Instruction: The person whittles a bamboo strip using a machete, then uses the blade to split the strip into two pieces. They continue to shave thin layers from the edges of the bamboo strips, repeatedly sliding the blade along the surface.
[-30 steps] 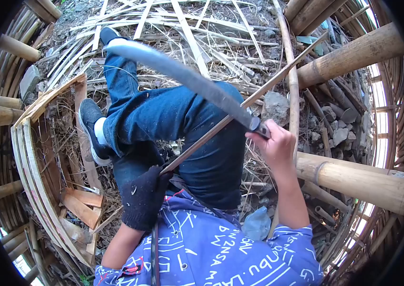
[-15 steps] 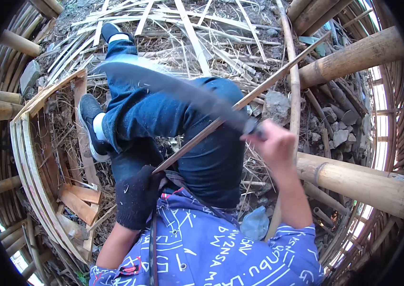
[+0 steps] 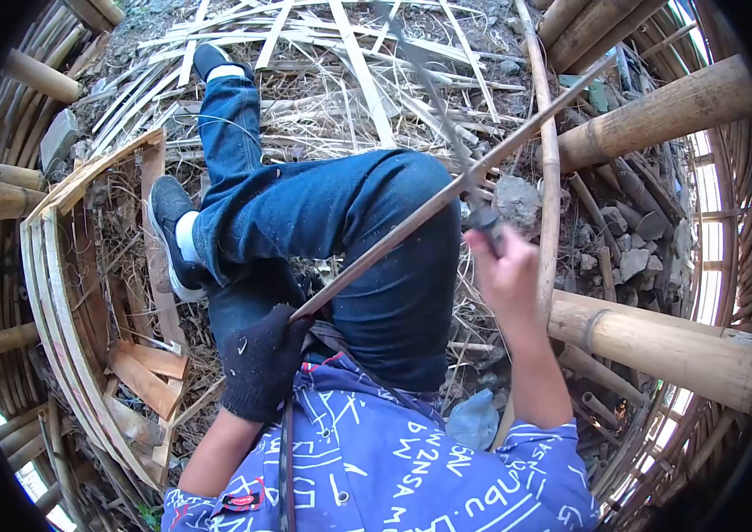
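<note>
My left hand (image 3: 261,359), in a black knit glove, is closed round the lower end of a long, thin bamboo strip (image 3: 385,245). The strip slants up to the right across my raised right knee. Bare fingers of my right hand (image 3: 507,266) wrap the dark handle of a machete (image 3: 433,96). Its blade points away from me and upward in view, seen nearly edge-on and a little blurred. Near the handle, the blade crosses over the strip just beyond the knee.
Split bamboo strips (image 3: 358,71) lie scattered over the ground ahead. A wooden frame (image 3: 50,275) stands at my left. Thick bamboo poles (image 3: 659,346) jut in from the right, near stones (image 3: 633,259). A bluish plastic bag (image 3: 473,418) lies by my right side.
The machete has swung from lying leftward over my thigh to pointing forward, its blade turned edge-on. My right hand has shifted slightly; the left hand keeps its hold on the strip.
</note>
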`<state>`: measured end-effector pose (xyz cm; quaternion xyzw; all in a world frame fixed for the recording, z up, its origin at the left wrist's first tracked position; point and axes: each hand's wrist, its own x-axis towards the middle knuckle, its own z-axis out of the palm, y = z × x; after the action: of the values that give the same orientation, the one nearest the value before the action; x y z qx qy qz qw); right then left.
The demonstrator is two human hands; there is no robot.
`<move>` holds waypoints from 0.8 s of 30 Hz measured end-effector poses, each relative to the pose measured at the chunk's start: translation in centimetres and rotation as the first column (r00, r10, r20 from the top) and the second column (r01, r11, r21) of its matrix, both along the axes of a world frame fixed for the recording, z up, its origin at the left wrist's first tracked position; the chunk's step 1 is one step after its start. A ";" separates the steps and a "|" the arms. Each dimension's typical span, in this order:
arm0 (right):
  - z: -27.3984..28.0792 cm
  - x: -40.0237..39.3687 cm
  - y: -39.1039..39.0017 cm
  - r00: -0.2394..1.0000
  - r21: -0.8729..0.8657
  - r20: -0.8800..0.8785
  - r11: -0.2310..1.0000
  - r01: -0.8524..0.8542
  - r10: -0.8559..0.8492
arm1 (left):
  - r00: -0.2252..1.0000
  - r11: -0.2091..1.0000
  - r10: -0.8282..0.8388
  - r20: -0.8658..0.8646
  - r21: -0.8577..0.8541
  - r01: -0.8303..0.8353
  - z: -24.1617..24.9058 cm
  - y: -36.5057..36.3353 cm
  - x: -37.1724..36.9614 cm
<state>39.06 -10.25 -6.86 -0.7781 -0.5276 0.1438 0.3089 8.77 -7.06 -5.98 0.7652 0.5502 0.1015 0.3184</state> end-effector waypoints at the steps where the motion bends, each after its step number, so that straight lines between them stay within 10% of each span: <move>1: -0.3 -1.1 -0.3 0.997 0.043 0.020 0.996 -0.076 0.075 | 1.000 1.000 0.002 0.004 0.002 -0.002 0.2 0.0 0.0; 5: 1.0 1.0 -0.1 0.927 -0.037 0.335 0.985 -0.169 0.171 | 0.999 1.000 -0.004 -0.032 -0.021 0.003 0.5 -0.2 -0.4; 9: 0.7 3.2 0.7 0.963 -0.162 -0.085 0.957 0.241 -0.257 | 0.999 0.999 0.020 -0.043 0.031 -0.019 0.5 -0.1 0.0; 13: -0.1 -0.8 -0.5 0.947 -0.041 0.248 0.979 -0.198 0.202 | 1.000 1.000 -0.016 -0.012 0.012 0.016 0.2 0.1 -0.5; 21: 0.3 1.3 -1.1 0.985 -0.072 -0.153 0.995 0.068 -0.079 | 1.000 0.999 0.026 -0.006 0.033 -0.026 0.4 -0.3 -0.4; 24: 1.2 0.1 -2.3 0.949 -0.086 0.199 0.969 -0.233 0.246 | 1.000 0.999 -0.008 0.021 0.036 0.007 0.4 -0.2 -0.5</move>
<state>39.20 -12.60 -5.70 -0.7283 -0.6427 0.1143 0.2083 8.31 -7.24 -5.56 0.7718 0.5419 0.1182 0.3110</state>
